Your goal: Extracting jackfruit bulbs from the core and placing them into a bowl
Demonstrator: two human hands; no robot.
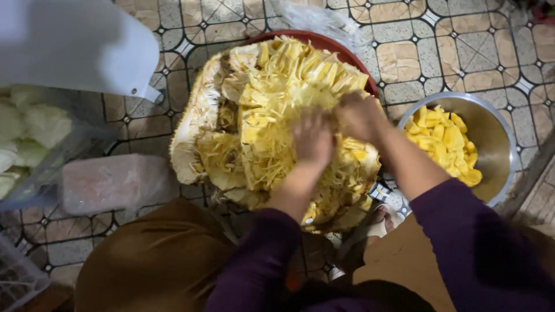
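Two hands work on an opened jackfruit (260,115) near the centre of the view. From the left edge: pale fruit pieces (26,136) lie in a clear bag, under a white object (75,43) in the upper corner. Just right of them, a wrapped pinkish block (113,182) rests on the tiled floor (462,52). A clear crate corner (17,280) shows at lower left.

The jackfruit sits in a red basin (341,46), cut side up, with yellow fibres and bulbs exposed and pale rind along its left side. It overhangs the basin toward the person.

Left hand (312,141): pressed into the yellow flesh at the fruit's middle, back of hand up. Fingers are buried in the fibres and blurred; whether they are apart or clamped cannot be told.

Right hand (359,115): just beside the left hand, nearly touching it, on the fruit's right portion. Fingers curl down into the flesh; the grip itself is hidden.

Both arms wear purple sleeves (485,248). Brown trousers (150,260) cover the knees either side.

Right of the basin, near it, a steel bowl (494,136) holds separated yellow bulbs (442,141).
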